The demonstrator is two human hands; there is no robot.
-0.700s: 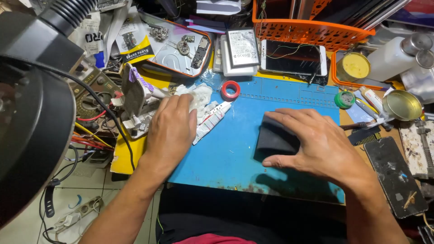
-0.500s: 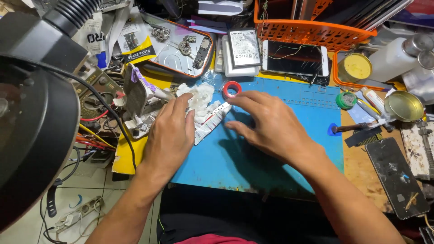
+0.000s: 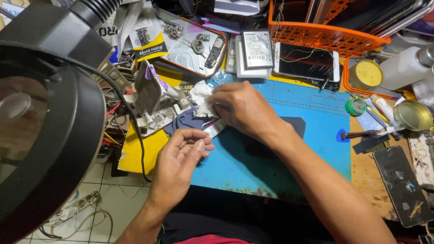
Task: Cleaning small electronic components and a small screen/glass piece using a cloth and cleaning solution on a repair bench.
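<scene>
My right hand [image 3: 244, 108] reaches across the blue work mat [image 3: 316, 153] to its far left corner. Its fingers are closed on a crumpled white tissue [image 3: 198, 96]. Just under those fingers lies a small white tube [image 3: 215, 128] on a dark cloth [image 3: 181, 122]. My left hand [image 3: 184, 151] hovers over the mat's left edge, nearer to me. It is turned partly palm up, fingers loosely bent and apart, holding nothing. A flat black pad [image 3: 294, 124] lies on the mat behind my right wrist.
A big black magnifier lamp [image 3: 45, 117] fills the left side. Behind the mat are a parts tray [image 3: 187, 49], a phone battery [image 3: 256, 49], a white phone [image 3: 307, 61] and an orange basket [image 3: 325, 32]. Tins [image 3: 412, 115], a screwdriver [image 3: 361, 134] and a dark phone [image 3: 402, 185] crowd the right.
My right hand left the black pad and crossed leftward to the tissue. My left hand pulled back off the tissue toward me and turned palm up. The red ring is now hidden.
</scene>
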